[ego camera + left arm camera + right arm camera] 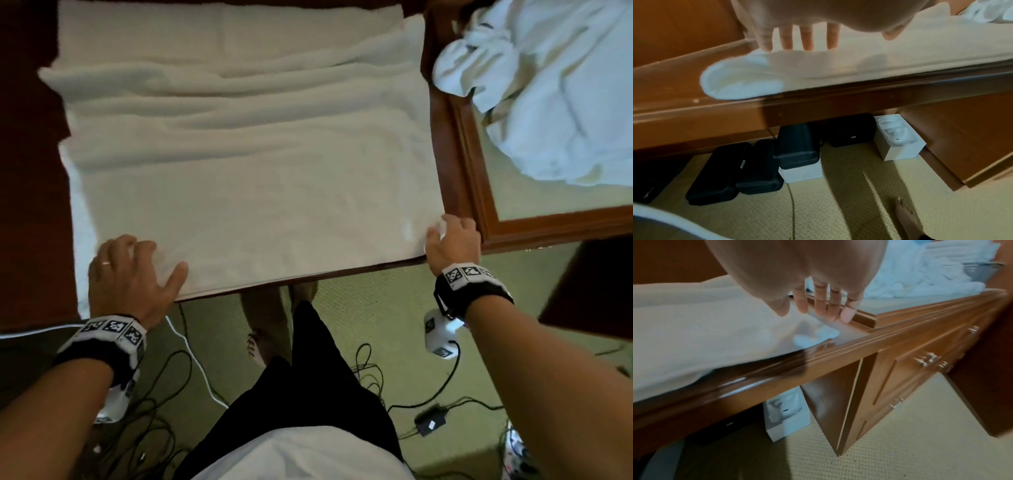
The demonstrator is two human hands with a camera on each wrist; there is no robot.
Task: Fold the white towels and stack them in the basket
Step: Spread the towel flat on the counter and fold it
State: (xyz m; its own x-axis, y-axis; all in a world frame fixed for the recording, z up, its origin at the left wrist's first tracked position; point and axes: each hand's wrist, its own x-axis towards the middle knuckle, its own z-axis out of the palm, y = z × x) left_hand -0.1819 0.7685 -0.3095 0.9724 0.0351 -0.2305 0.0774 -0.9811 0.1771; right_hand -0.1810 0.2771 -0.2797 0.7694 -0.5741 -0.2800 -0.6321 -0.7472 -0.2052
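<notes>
A: Where does the large white terry towel [246, 164] lie?
B: On the brown wooden desk [442, 144], left hand [132, 274] and right hand [452, 241] at its near corners.
A: And right of it?
B: A heap of crumpled white towels [555, 85].

Head cam: I've got a white towel [246, 171] spread over the wooden desk [445, 144], wrinkled at the far end. My left hand [130, 274] lies flat on its near left corner, my right hand [452, 243] sits at the near right corner. Heap of towels [555, 85] off right.

A glossy brown wooden desk [455, 192] with drawers [920, 369] stands on pale green carpet [359, 308] strewn with cables [442, 387].
</notes>
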